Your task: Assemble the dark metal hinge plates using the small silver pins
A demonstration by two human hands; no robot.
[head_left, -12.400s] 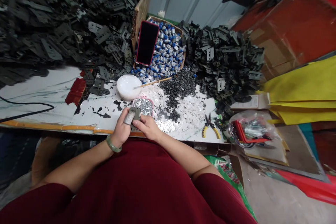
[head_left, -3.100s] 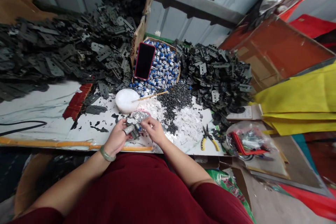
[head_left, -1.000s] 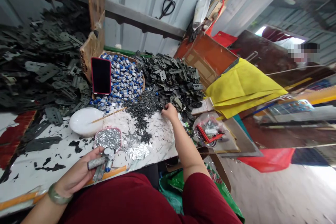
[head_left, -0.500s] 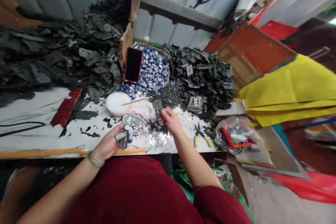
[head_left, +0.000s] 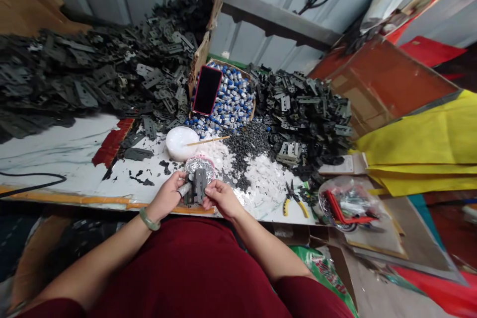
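Note:
Near the table's front edge, my left hand [head_left: 167, 196] is closed around a grey plastic housing [head_left: 189, 195], and a wrapped or taped band shows at one finger. My right hand [head_left: 223, 199] pinches the side of a flat grey plastic plate [head_left: 200, 185] with slots, held up against that housing. Whether the two parts are joined cannot be seen. Just behind them lies a pink-rimmed dish [head_left: 213, 163] of small shiny metal bits, partly covered by the plate. A white bowl [head_left: 178, 143] stands beyond it, with a thin wooden stick [head_left: 212, 140] across its edge.
Grey plastic parts [head_left: 89, 69] are heaped at left, more parts [head_left: 298, 109] at right. Between them, a phone [head_left: 207, 90] leans on a box of blue-and-white pieces [head_left: 238, 97]. Small dark bits [head_left: 248, 141], white discs [head_left: 266, 174] and yellow-handled pliers [head_left: 292, 199] lie on the table.
My right hand has come left and toward me, bringing the grey plate from over the small bits to the housing in my left hand. The camera view has shifted slightly left.

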